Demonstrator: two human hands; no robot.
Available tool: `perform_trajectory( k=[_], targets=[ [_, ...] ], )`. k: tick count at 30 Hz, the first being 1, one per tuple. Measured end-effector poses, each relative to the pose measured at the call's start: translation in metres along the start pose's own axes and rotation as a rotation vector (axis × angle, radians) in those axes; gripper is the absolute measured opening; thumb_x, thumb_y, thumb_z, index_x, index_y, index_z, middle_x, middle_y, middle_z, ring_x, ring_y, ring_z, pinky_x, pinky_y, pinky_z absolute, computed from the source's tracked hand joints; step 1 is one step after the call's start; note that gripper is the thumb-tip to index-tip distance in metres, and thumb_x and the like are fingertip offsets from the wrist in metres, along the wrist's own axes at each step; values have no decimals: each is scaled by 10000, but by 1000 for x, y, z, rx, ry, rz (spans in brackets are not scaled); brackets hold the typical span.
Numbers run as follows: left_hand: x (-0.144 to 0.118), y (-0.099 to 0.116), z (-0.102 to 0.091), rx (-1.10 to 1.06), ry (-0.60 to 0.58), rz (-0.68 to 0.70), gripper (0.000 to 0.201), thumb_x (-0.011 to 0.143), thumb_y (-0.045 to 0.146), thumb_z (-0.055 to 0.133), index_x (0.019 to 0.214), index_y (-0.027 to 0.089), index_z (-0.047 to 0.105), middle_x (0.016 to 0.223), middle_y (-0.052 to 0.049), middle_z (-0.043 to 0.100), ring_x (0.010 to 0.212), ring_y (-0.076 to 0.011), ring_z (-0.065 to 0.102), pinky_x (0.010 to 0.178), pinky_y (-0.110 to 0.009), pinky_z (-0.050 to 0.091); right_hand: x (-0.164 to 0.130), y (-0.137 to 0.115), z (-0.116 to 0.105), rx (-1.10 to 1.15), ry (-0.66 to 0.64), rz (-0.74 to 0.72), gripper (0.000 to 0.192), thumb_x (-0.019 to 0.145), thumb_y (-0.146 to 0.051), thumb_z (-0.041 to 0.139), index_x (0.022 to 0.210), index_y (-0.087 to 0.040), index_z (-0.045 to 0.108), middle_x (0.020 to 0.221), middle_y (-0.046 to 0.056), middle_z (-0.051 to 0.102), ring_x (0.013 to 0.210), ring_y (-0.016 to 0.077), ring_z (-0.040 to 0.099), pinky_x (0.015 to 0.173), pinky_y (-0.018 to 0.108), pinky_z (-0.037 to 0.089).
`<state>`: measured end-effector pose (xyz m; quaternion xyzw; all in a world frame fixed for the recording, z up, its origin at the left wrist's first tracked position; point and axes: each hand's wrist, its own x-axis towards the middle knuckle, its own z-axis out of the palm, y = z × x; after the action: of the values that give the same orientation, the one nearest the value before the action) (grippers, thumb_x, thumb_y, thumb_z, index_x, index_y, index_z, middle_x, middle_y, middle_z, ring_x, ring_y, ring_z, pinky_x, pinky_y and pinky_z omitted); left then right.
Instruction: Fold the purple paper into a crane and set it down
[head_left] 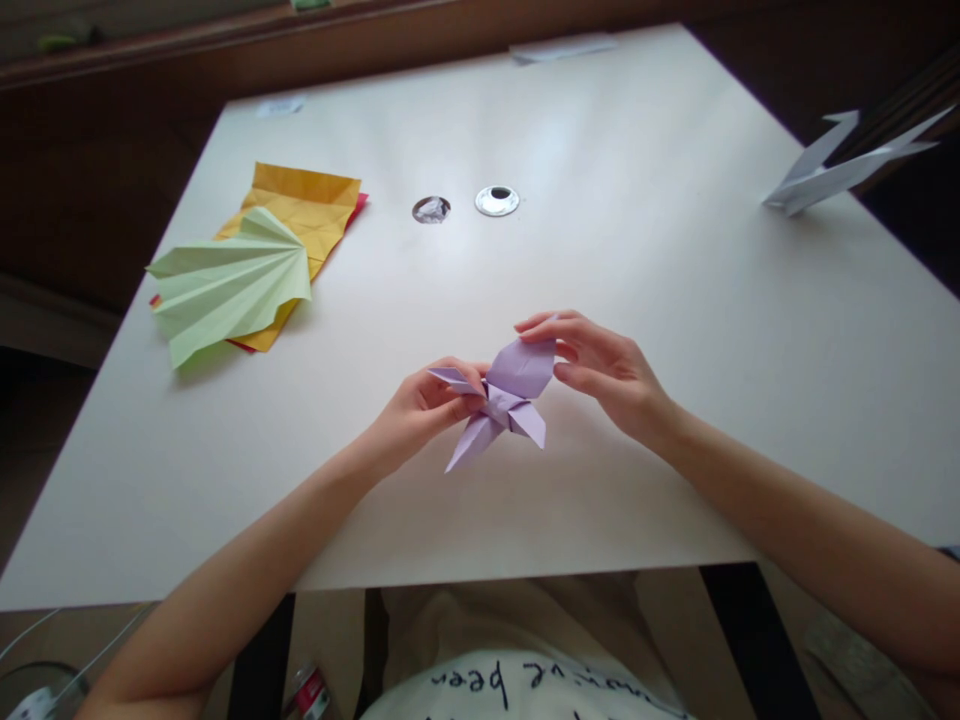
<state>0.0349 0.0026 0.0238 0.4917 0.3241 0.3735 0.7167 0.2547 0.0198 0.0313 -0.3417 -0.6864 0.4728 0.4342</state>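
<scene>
- Folded-paper figures came to two: one purple figure [499,404], one white figure [831,180].
- Pleated sheets numbered one, the green sheet [234,278].
- Yellow sheets [309,190] numbered at least one; the count of red sheets [361,206] beneath could not be told.
- Flat white pieces [562,49] [280,106] came to two.
- Round openings [431,210] [499,194] totalled two, in one tabletop [420,530].
- One red-labelled container [310,693] showed.

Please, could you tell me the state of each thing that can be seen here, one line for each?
Purple paper: folded into pointed flaps, held.
Left hand: closed on the purple paper.
Right hand: fingers at its upper flap; pinching or not, unclear.
Green paper: pleated, partly fanned out.
Yellow paper: creased, partly covered by the green paper.
Red paper: mostly covered.
White paper: folded, tips pointing up.
Round hole: uncovered.
</scene>
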Motion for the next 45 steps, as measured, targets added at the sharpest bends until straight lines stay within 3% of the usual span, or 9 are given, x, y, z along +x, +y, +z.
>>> perform_trajectory(
  k=[4,8,12,17,24,31,37,45],
  targets=[
    [0,-1,-2,-30,-33,-43,111,791,269,642,805,176,582,1105,-42,619,877,-162,617,755,-281,486,2,-1,0,-486,63,-281,302,760,-177,610,1047,-270,615,1267,82,503,1179,265,464,954,467,419],
    [0,-1,-1,-59,-74,-64,84,799,231,633,808,164,583,1077,-37,622,857,-132,604,749,-242,472,2,5,4,-815,98,-485,231,763,-213,640,991,-249,628,1236,93,556,1185,275,472,972,487,387],
    [0,0,2,-1,-50,-51,78,802,210,625,791,147,581,1034,-54,624,859,-127,591,720,-218,467,0,7,6,-856,80,-509,166,834,-165,547,962,-243,620,1011,49,685,1011,200,606,930,411,422],
    [0,0,2,157,-51,66,56,815,200,601,801,152,574,1034,-64,622,889,-137,596,711,-214,478,-5,4,10,-831,111,-485,169,859,-130,490,914,-195,636,776,41,709,735,151,647,682,282,479],
    [-2,0,1,359,-12,192,17,830,176,572,831,159,574,1100,-83,610,970,-160,597,768,-238,496,-7,4,12,-712,132,-221,179,825,-80,493,811,-162,652,721,16,693,639,105,613,596,206,441],
    [-1,1,-1,440,42,278,16,828,157,564,838,162,576,1063,-78,604,962,-144,589,791,-242,502,-3,-1,10,-503,15,150,235,787,-65,418,761,-162,630,551,-48,569,489,65,506,524,185,380],
    [-1,-2,-4,524,53,357,78,806,119,578,862,173,577,1077,-78,598,991,-154,582,832,-270,494,2,-7,7,-170,-96,394,198,816,-179,429,676,-154,565,516,-34,539,464,71,473,500,202,359],
    [0,-2,-8,646,53,400,142,787,67,579,866,185,576,1045,-68,597,945,-145,590,798,-257,489,6,-7,-4,315,-296,708,209,812,-275,491,735,-110,593,455,-26,472,389,50,363,401,193,242]
  ],
)
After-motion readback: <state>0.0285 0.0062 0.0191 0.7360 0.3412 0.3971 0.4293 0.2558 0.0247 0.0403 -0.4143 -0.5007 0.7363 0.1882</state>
